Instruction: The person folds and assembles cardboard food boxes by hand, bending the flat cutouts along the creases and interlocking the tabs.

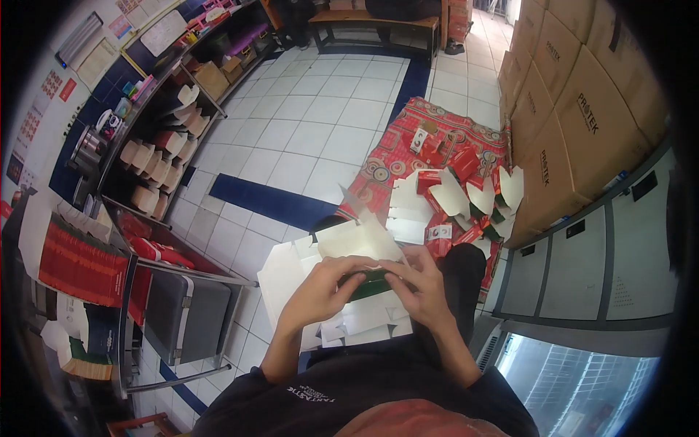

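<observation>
A partly folded carton [368,284] with a white inside and a dark green outer face lies over my lap. My left hand [325,285] grips its near edge from the left, thumb on the green face and fingers over the rim. From the right, my right hand [422,285] pinches the same edge, its fingertips close to those of my left hand. Under the carton, flat white card blanks [280,280] are spread on my lap. Their lower layers are partly hidden by my hands and forearms.
Folded red and white cartons [466,197] lie on a red patterned cloth [386,164] at the right. Brown boxes [553,109] are stacked above grey cabinets [568,269]. A rack [120,153] holds cartons at the left, near stacked red blanks [84,262]. A bench [375,29] stands behind.
</observation>
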A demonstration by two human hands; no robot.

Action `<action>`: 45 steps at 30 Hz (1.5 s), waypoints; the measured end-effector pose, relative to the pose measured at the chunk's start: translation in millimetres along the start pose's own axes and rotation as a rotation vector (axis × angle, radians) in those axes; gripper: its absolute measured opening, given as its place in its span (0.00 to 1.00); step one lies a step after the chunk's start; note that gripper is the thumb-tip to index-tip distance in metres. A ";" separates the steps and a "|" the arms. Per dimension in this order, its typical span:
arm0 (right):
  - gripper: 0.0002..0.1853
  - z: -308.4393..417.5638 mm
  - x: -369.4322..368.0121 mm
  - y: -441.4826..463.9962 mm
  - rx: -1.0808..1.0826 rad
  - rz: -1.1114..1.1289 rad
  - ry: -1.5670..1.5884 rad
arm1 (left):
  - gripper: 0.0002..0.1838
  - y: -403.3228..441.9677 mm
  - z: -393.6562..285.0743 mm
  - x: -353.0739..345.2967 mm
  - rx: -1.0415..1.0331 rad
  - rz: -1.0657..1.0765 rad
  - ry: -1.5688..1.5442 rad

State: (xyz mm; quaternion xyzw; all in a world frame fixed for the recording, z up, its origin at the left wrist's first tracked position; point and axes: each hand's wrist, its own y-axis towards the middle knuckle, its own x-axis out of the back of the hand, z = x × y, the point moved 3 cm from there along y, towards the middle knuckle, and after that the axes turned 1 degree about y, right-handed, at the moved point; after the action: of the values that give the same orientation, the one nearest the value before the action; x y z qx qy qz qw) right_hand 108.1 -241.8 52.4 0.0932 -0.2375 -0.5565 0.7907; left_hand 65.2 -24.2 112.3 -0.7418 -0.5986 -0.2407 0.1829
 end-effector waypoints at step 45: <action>0.25 -86.6 30.3 -43.6 -0.320 0.323 0.357 | 0.08 -22.7 40.7 -64.2 0.316 0.058 0.189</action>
State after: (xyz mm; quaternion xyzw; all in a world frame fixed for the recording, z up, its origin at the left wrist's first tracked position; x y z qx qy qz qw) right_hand 121.2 -295.7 -32.6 0.0243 -0.0156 -0.4285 0.9031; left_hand 37.9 -47.9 41.7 -0.6949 -0.5875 -0.2068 0.3596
